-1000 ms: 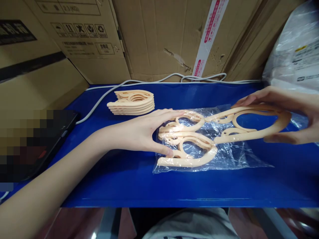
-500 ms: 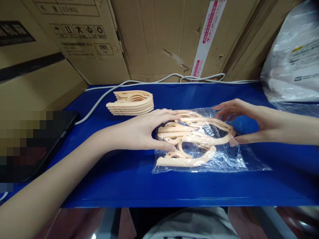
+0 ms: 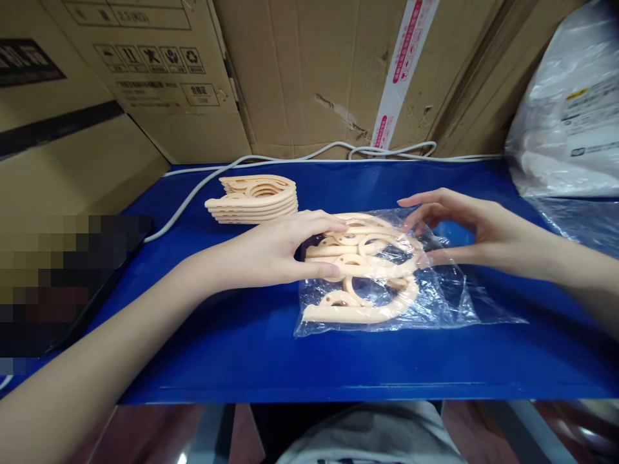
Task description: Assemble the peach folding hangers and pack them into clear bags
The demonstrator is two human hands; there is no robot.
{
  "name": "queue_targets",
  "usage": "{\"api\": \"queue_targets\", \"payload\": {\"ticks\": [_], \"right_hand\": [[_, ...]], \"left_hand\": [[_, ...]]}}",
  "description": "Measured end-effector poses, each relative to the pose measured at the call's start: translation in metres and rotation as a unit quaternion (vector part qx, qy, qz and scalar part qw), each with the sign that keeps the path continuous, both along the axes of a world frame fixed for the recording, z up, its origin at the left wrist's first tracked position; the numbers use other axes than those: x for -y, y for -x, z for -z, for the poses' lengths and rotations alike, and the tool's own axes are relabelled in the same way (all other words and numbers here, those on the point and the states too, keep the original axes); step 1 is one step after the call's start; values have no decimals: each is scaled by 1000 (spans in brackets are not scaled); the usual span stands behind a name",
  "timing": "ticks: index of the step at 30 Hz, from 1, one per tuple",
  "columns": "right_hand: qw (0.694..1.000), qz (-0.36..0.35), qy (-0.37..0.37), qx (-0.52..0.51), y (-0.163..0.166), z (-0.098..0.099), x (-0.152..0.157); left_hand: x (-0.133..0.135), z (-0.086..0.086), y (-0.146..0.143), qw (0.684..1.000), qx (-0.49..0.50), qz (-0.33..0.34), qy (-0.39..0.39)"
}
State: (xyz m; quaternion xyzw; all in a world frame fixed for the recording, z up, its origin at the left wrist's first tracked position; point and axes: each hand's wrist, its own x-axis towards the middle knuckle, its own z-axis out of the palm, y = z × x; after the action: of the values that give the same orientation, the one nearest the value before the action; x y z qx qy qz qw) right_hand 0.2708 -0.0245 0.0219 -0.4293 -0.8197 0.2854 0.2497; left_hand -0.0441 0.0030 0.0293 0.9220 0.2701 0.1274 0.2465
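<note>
Several beige folding clothes hangers [image 3: 365, 314] lie overlapped inside a clear plastic bag [image 3: 445, 303]. My left hand [image 3: 290, 248] grips the bag's left side, thumb on a middle hanger and fingers over the back ones, widely spread. At the right, my right hand [image 3: 454, 225] has its thumb and fingertips around the rounded ends of the upper hangers, touching through the film; its index finger is raised. A neat stack of matching folded hangers [image 3: 256, 200] stands behind my left hand, outside the bag.
Everything rests on a blue tabletop [image 3: 271, 361]. Cardboard boxes [image 3: 300, 77] wall the back and left. A white cable [image 3: 193, 193] runs along the rear. A dark, partly blurred device [image 3: 106, 270] lies left; a plastic-wrapped white package [image 3: 556, 129] stands at back right.
My right hand has moved left, and the upper hangers have shifted left and settled flatter in the bag. My left hand has barely moved.
</note>
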Motion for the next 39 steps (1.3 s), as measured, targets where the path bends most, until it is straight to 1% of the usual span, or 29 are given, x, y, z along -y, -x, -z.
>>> {"api": "queue_targets", "payload": {"ticks": [5,10,14,17,19,22,23,25,26,28,29,31,34,36,39], "right_hand": [[999,21,-3,-36,11,7,1],[998,28,-11,-54,19,13,3],[998,41,-33,-40,23,13,6],[997,55,-56,-11,23,10,8],[997,49,-58,14,17,4,6],[998,35,-31,34,-2,-7,-2],[998,47,-32,36,-10,-10,-6],[992,103,-69,39,-25,-13,-14],[988,128,-75,44,-30,-13,-18],[983,166,-50,55,-36,-9,-24],[982,177,-24,58,-36,-6,-25],[983,176,38,47,-31,0,-23],[984,137,115,-7,-17,2,-16],[981,132,132,-58,-8,0,-12],[968,163,127,-144,3,-3,-8]], "left_hand": [[1,-2,1,1000,-7,7,-7],[1,-3,1,1000,-21,-4,-10],[2,-2,0,1000,-21,-11,5],[2,-1,1,999,-27,-22,12],[2,-2,1,999,-30,-17,10],[4,-3,0,999,-34,8,-13],[6,-5,-2,999,-32,19,-24],[10,-7,-9,998,-23,50,-40],[13,-8,-14,996,-13,72,-46],[20,-7,-25,992,-5,115,-57],[24,-6,-31,991,-10,116,-61],[31,-1,-42,992,-24,96,-73],[39,8,-53,992,-39,72,-99],[42,13,-58,990,-35,66,-123],[43,15,-63,985,-18,69,-156]]}}
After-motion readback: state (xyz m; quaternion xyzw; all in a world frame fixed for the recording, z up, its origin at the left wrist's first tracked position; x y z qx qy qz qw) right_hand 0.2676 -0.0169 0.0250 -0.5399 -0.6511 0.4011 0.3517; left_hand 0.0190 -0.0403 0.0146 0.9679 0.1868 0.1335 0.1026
